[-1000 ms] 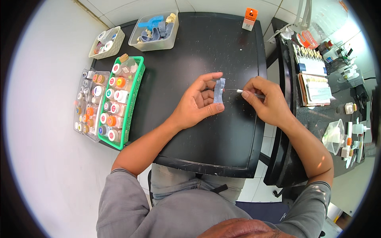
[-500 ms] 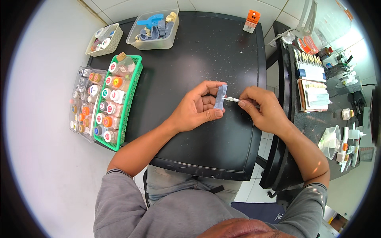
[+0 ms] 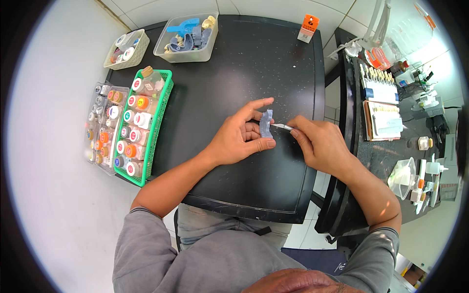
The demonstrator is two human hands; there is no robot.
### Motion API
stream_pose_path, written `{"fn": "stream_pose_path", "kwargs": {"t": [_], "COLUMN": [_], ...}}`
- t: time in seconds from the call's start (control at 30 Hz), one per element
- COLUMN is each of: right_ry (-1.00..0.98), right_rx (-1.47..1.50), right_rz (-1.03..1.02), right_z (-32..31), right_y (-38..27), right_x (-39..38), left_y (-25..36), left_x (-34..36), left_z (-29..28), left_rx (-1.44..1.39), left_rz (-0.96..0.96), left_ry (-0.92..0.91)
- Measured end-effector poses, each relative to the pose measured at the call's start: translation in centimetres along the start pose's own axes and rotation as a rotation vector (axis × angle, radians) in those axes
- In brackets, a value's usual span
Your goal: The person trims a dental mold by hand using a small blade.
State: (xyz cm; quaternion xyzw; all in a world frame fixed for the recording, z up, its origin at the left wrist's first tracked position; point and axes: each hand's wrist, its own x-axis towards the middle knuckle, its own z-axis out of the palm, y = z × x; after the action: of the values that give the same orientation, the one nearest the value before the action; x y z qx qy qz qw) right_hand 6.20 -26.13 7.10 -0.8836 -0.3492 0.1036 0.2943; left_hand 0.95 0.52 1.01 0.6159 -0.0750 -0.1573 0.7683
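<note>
Above the middle of the black table, my left hand grips a small blue-grey moulded piece with a ragged outline, probably dental impression material. The thumb supports its lower end, and the index finger is raised clear of its top. From the right, my right hand pinches a slim silver craft knife between thumb and fingers. Its pale blade points left and meets or nearly meets the piece's right edge; exact contact is too small to make out. Most of the knife's handle is hidden inside my right hand.
Left on the black table stands a green basket of capped bottles beside a clear tray of small jars. Behind are a plastic tub of impression pieces and an orange-white box. A side bench at right holds tooth shade guides.
The moulded piece has turned in my left hand, showing a more ragged, curved side. My left index finger has lifted off its top. My right hand and knife have shifted slightly left and down.
</note>
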Motion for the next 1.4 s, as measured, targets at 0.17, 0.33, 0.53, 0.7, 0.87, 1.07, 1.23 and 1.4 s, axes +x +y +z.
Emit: {"fn": "stream_pose_path", "kwargs": {"t": [0.17,0.33,0.53,0.7,0.87,1.07,1.23,1.4], "right_ry": [0.003,-0.013,-0.025,-0.026,-0.035,-0.03,-0.029,-0.035], "right_rx": [-0.018,0.038,0.072,0.074,0.054,0.048,0.069,0.054], "right_rz": [-0.019,-0.006,0.022,0.034,0.036,0.027,0.024,0.022], "right_z": [0.56,0.69,0.74,0.49,0.33,0.44,0.51,0.51], "right_y": [0.06,-0.06,-0.04,-0.22,-0.34,-0.28,-0.38,-0.44], "right_x": [-0.34,-0.33,-0.11,0.05,0.14,0.11,0.09,0.1], "left_y": [-0.41,-0.11,-0.31,-0.59,-0.55,-0.2,-0.12,-0.34], "left_x": [0.23,0.05,0.06,0.07,0.07,-0.09,-0.11,-0.07], "left_z": [0.17,0.11,0.03,-0.01,-0.01,-0.13,-0.11,-0.11], "left_rx": [0.087,0.118,0.119,0.107,0.113,0.13,0.13,0.138], "left_rz": [0.016,-0.024,-0.005,0.053,0.067,0.026,0.021,0.038], "left_ry": [0.019,-0.002,-0.013,-0.006,-0.019,-0.051,-0.05,-0.049]}}
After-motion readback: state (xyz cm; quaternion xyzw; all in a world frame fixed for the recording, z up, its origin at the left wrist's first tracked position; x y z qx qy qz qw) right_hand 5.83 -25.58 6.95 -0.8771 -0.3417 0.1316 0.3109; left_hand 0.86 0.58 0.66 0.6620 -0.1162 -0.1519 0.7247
